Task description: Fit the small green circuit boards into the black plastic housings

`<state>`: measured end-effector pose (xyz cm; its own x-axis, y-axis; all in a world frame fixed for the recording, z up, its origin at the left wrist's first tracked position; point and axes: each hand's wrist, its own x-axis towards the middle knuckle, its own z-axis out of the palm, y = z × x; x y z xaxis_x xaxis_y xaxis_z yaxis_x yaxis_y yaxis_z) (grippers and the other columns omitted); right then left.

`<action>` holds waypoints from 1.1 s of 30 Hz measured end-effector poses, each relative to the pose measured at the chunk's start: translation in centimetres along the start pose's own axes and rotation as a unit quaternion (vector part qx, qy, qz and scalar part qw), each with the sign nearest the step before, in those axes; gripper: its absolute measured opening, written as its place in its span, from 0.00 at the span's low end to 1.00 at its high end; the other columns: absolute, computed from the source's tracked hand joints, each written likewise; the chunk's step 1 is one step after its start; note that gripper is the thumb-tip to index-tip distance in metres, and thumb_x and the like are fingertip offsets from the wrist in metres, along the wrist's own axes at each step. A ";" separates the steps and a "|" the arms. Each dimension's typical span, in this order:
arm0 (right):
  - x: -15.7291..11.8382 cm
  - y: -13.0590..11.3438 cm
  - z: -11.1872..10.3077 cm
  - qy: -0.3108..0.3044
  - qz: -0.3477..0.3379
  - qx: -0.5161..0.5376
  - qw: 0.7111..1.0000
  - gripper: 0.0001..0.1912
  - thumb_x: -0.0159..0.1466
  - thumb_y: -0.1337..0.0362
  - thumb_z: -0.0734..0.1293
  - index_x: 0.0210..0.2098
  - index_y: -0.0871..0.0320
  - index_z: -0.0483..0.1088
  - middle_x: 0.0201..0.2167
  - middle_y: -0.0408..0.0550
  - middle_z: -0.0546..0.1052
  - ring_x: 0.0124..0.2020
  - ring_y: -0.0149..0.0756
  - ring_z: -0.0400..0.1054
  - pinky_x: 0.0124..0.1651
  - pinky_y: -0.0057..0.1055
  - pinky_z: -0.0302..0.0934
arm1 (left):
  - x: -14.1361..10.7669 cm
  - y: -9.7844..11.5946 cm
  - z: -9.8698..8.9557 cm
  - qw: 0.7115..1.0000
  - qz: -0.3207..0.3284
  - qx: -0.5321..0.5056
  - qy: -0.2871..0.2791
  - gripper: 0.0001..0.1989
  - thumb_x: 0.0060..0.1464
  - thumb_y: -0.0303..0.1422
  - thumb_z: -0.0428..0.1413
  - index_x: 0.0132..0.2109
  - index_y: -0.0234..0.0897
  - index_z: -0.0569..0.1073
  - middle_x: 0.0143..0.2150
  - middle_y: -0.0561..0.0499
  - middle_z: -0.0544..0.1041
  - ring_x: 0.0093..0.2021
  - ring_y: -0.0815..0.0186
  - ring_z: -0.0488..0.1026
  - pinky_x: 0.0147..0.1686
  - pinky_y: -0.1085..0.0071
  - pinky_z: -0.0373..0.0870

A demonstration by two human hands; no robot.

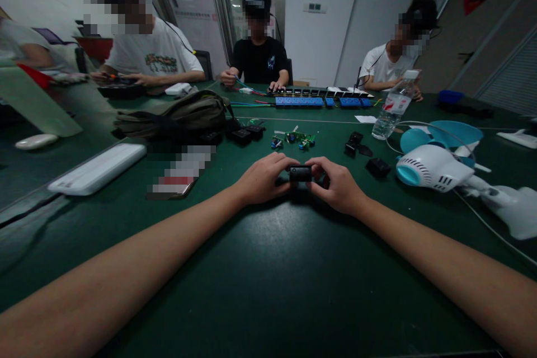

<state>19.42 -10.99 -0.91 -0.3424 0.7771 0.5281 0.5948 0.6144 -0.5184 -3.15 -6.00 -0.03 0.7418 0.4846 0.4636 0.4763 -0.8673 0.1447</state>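
Over the green worktop [268,268], near side, our left hand [266,178] pinches the left end of a small black block [300,173], and our right hand [335,183] grips its right end, with the white-and-blue fan [436,165] farther right.

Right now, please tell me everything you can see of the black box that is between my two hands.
The black box is small, with its long side running left to right. It looks like plastic, with a faint shine on its face. The left hand grips one end, the right hand the other. Whether it touches the green table is unclear.
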 end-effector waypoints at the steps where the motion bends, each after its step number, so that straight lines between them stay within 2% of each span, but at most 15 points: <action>1: 0.0 0.0 0.0 -0.001 0.000 0.000 1.000 0.15 0.60 0.67 0.67 0.47 0.56 0.66 0.32 0.43 0.73 0.29 0.31 0.66 0.34 0.29 0.61 | 0.0 0.0 0.0 1.000 0.000 -0.001 0.000 0.18 0.58 0.34 0.56 0.54 0.36 0.69 0.46 0.44 0.74 0.45 0.59 0.71 0.44 0.64 0.71; 33: 0.0 -0.1 0.0 -0.005 0.007 0.003 1.000 0.16 0.60 0.67 0.67 0.47 0.56 0.66 0.33 0.43 0.74 0.29 0.31 0.67 0.34 0.29 0.60 | -0.1 -0.1 0.1 1.000 -0.001 -0.009 -0.004 0.18 0.57 0.34 0.57 0.54 0.37 0.69 0.45 0.45 0.75 0.45 0.59 0.72 0.43 0.64 0.71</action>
<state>19.38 -11.09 -0.82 -0.3411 0.7870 0.5141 0.5949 0.6042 -0.5301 -3.25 -5.95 -0.16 0.7444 0.4874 0.4564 0.4696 -0.8680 0.1611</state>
